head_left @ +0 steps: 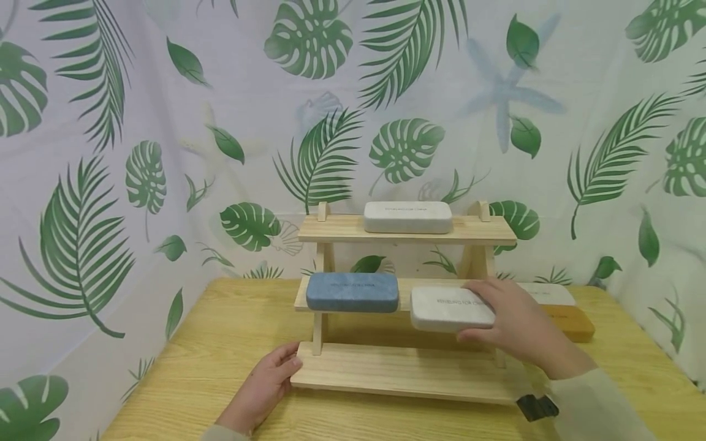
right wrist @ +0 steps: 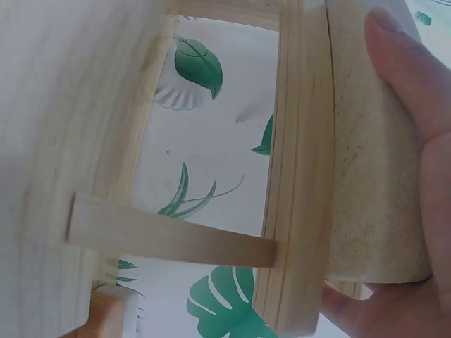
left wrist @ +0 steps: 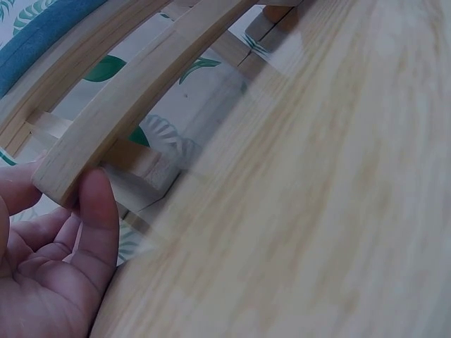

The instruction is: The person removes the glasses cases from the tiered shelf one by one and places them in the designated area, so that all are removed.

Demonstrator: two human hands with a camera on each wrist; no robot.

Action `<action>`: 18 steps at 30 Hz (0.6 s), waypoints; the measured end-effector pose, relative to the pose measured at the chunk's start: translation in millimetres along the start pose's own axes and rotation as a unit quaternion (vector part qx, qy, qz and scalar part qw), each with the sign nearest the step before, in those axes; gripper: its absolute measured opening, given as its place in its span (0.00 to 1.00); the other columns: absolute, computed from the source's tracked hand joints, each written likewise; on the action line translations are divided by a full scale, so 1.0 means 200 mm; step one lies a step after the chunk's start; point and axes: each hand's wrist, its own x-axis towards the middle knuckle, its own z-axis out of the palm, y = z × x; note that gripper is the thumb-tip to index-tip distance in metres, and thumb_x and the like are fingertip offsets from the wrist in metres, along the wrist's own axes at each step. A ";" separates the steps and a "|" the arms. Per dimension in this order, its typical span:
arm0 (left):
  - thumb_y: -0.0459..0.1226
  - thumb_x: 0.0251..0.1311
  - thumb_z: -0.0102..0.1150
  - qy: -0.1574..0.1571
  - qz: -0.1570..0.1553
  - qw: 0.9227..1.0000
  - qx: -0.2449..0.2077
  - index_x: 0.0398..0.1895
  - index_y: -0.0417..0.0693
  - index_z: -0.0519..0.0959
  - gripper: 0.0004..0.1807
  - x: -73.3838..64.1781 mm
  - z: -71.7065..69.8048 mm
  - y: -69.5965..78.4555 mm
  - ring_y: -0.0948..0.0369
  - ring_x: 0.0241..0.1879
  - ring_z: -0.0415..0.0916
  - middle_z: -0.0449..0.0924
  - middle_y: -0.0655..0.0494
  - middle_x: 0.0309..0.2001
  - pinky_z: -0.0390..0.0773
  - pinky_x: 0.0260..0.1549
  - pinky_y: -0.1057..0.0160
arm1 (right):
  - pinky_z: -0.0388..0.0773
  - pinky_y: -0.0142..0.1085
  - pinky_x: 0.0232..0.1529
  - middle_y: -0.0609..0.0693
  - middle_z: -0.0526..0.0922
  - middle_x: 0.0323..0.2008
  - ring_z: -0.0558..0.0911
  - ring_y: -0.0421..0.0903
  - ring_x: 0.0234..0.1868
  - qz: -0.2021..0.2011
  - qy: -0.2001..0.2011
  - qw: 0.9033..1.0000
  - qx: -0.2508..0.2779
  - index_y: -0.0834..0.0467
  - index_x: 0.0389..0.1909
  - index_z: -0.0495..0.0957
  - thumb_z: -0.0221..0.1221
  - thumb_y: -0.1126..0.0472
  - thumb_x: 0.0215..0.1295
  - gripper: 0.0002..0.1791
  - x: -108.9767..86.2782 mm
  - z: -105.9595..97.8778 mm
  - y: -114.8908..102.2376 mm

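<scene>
A three-tier wooden display rack (head_left: 386,370) stands on the table. My left hand (head_left: 268,381) pinches the left end of its bottom board between thumb and fingers, as the left wrist view also shows. My right hand (head_left: 515,321) grips a white glasses case (head_left: 449,306) by its right end, at the right part of the middle board. In the right wrist view the case (right wrist: 373,162) lies right along that board's edge. On the same board, to the left, rests a blue glasses case (head_left: 352,293). Another white glasses case (head_left: 408,218) sits on the top board.
Behind my right forearm, on the table at the rack's right, lie a further white case (head_left: 547,293) and an orange-brown case (head_left: 575,323). A black strap piece (head_left: 536,407) is by my right sleeve. A leaf-print cloth (head_left: 342,122) hangs behind the table (head_left: 220,331).
</scene>
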 end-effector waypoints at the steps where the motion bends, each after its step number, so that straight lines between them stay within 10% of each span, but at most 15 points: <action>1: 0.44 0.79 0.49 0.001 -0.001 1.000 0.002 0.77 0.28 0.50 0.38 0.00 0.00 0.00 0.52 0.65 0.66 0.63 0.35 0.70 0.73 0.59 0.62 | 0.69 0.62 0.58 0.58 0.77 0.62 0.73 0.61 0.60 -0.002 0.001 1.000 -0.001 0.55 0.67 0.74 0.59 0.15 0.40 0.61 -0.01 0.00 0.00; 18: 0.44 0.79 0.49 -0.001 -0.001 1.000 -0.005 0.77 0.28 0.49 0.38 0.01 -0.01 -0.01 0.52 0.64 0.67 0.62 0.34 0.71 0.74 0.58 0.61 | 0.69 0.60 0.55 0.58 0.77 0.62 0.72 0.62 0.61 -0.030 0.039 0.999 -0.008 0.55 0.67 0.74 0.73 0.31 0.48 0.50 -0.17 -0.08 0.06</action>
